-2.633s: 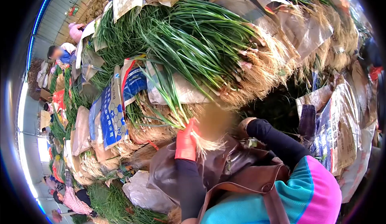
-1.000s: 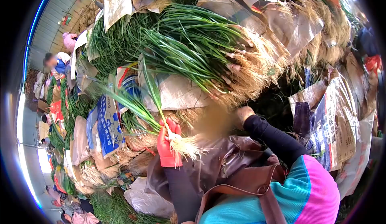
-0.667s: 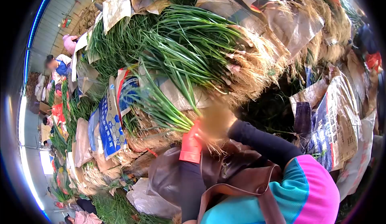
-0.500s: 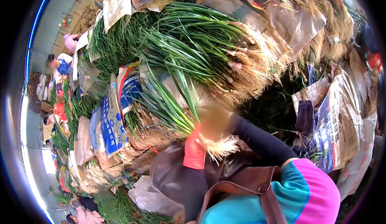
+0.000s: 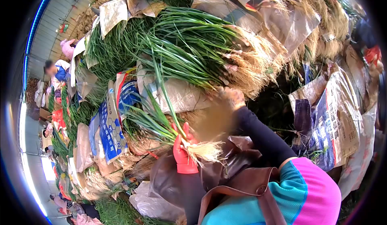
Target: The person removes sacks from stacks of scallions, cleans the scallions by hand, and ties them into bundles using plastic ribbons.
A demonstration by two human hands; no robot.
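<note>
My left hand [image 5: 184, 150], in a red glove, is wrapped round a small bunch of green plants [image 5: 155, 124] whose pale roots hang out to the right over my brown apron [image 5: 242, 152]. My right hand [image 5: 231, 98], bare, is at the lower edge of a large pile of leafy plants [image 5: 189, 47], close to their bulbs and tan roots [image 5: 258, 63]. Its fingertips are partly lost in the pile and beside a blurred patch, so what they hold, if anything, cannot be made out.
Printed blue and white sacks [image 5: 111, 124] lie left of the bunch. More sacks [image 5: 334, 120] stand at the right. Rooty bundles [image 5: 330, 27] are heaped at the upper right. Several other people, one in blue and white [image 5: 61, 72], are at the far left.
My right hand has moved from beside my left hand up to the big pile. My left hand has shifted left with its bunch, and its fingers have come into view.
</note>
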